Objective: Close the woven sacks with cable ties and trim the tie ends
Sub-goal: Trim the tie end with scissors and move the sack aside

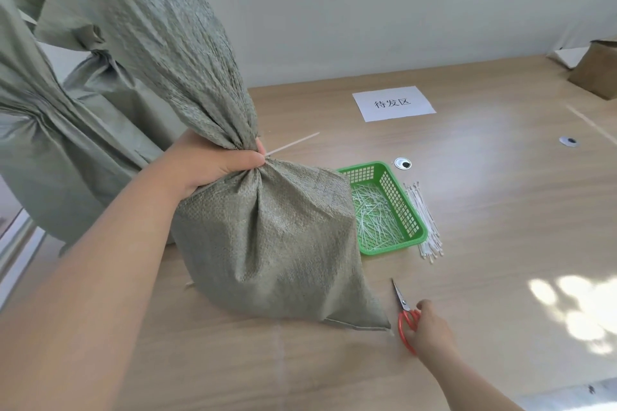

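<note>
Sack (267,237) of coarse weave, red-looped scissors (404,310)

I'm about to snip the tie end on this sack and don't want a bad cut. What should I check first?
1. Neck held gathered: left hand grips the sack at its neck. Ok.
2. Cable tie tail free: it sticks out past the fingers. Ok.
3. Tie pulled tight: its head is hidden by the fingers. Cannot tell.
4. Scissors raised and open: right hand grips the red handles, but they lie on the table, blades closed. Not ok.
5. Green basket for offcuts beside the sack. Ok.
</note>
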A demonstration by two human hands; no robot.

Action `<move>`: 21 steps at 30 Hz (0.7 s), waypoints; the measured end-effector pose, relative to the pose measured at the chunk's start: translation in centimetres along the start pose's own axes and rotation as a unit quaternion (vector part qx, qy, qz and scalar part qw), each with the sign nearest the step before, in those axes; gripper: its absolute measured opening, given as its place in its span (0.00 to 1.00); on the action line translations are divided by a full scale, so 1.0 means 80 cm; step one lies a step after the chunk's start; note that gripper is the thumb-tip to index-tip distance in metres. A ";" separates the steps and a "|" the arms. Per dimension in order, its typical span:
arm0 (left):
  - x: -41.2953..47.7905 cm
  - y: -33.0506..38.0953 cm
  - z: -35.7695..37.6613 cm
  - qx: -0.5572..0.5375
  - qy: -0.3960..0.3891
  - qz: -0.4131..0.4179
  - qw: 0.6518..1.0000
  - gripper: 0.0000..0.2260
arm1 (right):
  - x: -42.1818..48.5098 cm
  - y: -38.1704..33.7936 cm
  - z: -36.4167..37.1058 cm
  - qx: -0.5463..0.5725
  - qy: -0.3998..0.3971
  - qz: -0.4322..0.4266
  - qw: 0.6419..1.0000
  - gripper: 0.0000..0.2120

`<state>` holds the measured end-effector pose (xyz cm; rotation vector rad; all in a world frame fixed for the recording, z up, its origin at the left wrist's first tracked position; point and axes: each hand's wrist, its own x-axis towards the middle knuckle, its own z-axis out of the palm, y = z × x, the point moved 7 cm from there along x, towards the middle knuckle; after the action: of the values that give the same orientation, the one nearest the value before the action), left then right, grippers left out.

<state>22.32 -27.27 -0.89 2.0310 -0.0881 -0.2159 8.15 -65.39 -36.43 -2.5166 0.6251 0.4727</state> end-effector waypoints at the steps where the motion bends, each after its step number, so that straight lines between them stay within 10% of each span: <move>1: 0.000 0.000 -0.001 0.007 0.004 0.003 1.000 0.07 | -0.002 -0.001 -0.002 0.027 -0.002 0.000 1.000 0.18; 21: 0.003 0.010 -0.012 0.105 0.131 0.000 0.986 0.18 | -0.083 -0.281 -0.244 0.481 -0.012 -0.199 0.854 0.09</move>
<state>22.77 -26.87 0.22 2.2515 0.0561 0.0643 18.13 -56.44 -8.99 -1.5898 0.2066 -0.0028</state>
